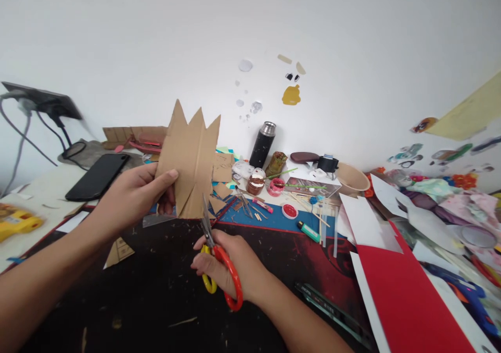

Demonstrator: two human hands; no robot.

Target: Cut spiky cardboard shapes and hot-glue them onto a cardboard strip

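Observation:
My left hand (pixel 151 186) pinches the left edge of a brown cardboard piece (pixel 191 154), held upright above the table. Pointed teeth run along its top edge, and a narrow slit or crease shows in its lower part. My right hand (pixel 235 261) is closed round the scissors (pixel 229 277), which have one red and one yellow handle loop. The blades point upward at the cardboard's lower right edge; whether they are cutting into it I cannot tell. A cardboard triangle (pixel 119 251) lies on the dark mat below my left wrist.
A black phone (pixel 97 175) and yellow glue gun (pixel 19 222) lie to the left. Behind stand a black flask (pixel 263 146) and paint jars (pixel 256 181). At right are red card (pixel 407 290), a blue glue gun (pixel 465 295) and a utility knife (pixel 332 314).

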